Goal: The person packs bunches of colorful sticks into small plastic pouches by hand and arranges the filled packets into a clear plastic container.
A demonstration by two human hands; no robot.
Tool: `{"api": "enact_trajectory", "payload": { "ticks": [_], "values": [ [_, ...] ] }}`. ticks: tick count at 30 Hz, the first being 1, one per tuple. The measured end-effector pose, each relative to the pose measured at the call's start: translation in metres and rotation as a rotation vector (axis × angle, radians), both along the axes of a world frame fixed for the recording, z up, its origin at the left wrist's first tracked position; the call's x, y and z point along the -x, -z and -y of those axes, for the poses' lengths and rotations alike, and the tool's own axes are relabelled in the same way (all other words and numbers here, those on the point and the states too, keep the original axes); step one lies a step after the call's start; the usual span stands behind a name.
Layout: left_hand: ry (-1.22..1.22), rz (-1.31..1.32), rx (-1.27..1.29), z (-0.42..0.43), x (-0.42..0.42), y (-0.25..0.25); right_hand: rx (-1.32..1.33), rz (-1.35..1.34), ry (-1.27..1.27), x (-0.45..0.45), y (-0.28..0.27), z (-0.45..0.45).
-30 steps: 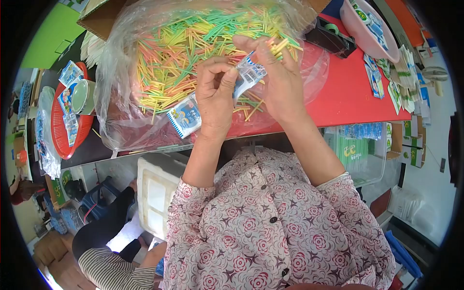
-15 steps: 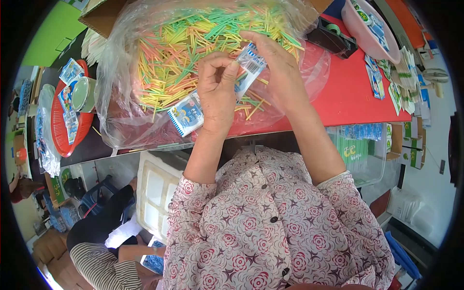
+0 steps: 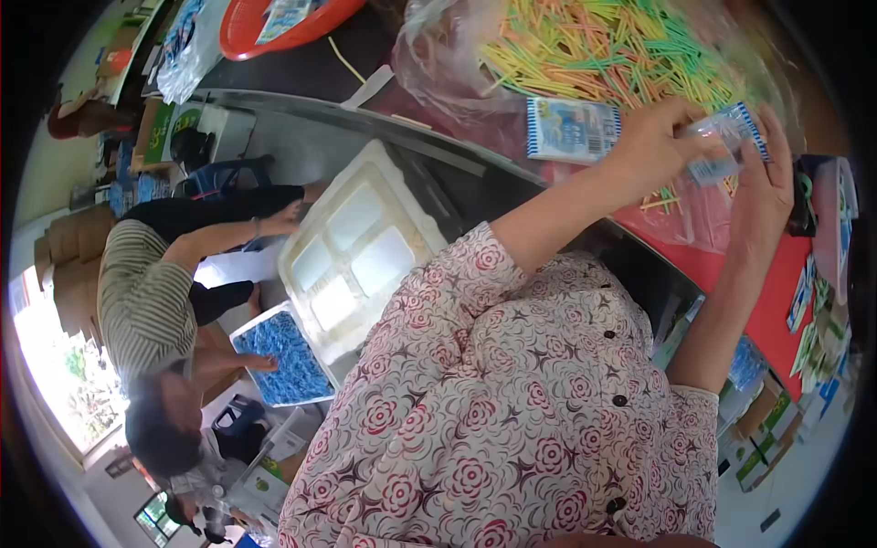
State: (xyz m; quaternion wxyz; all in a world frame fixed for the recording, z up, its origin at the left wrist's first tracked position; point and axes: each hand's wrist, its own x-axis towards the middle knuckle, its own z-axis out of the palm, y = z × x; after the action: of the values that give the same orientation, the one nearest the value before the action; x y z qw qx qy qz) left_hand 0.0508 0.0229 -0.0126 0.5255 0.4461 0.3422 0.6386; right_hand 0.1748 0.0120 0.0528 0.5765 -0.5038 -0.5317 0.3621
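Note:
A small translucent packet with blue striped ends is stretched between my two hands, above a heap of pink, yellow and green sticks. The fingertips of my left hand pinch its left side. At its other end, my right hand has its fingers around the striped edge. Another blue-and-white packet, printed with a barcode, lies flat beside my left wrist. The sticks rest on a clear plastic sheet, partly hidden behind my hands.
An orange-red basket with packets stands on the dark table at upper left. Below the table edge is a white foam box piece. A co-worker in a striped shirt sits beside a tray of blue packets. Red tabletop extends right.
The view has swung left and tilted, so the hands and stick pile appear farther right and the co-worker shows more fully. The packet stays between both hands; the other packet still lies by the left wrist.

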Motion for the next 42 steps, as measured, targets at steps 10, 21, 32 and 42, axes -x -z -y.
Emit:
{"api": "enact_trajectory", "payload": {
  "ticks": [10,21,32,42],
  "values": [
    [0.249,-0.144,0.074,0.007,0.019,-0.006,-0.06,0.145,0.09,0.004,0.006,0.007],
    [0.287,-0.268,0.135,0.008,0.01,-0.011,0.267,-0.05,-0.096,-0.023,0.029,0.016],
    [-0.025,-0.659,-0.151,0.024,0.052,-0.031,0.2,-0.015,0.253,-0.129,0.024,0.012],
    [-0.247,-1.291,-0.345,0.02,0.107,-0.008,0.21,0.215,0.451,-0.21,0.092,-0.044]
  ]
}}
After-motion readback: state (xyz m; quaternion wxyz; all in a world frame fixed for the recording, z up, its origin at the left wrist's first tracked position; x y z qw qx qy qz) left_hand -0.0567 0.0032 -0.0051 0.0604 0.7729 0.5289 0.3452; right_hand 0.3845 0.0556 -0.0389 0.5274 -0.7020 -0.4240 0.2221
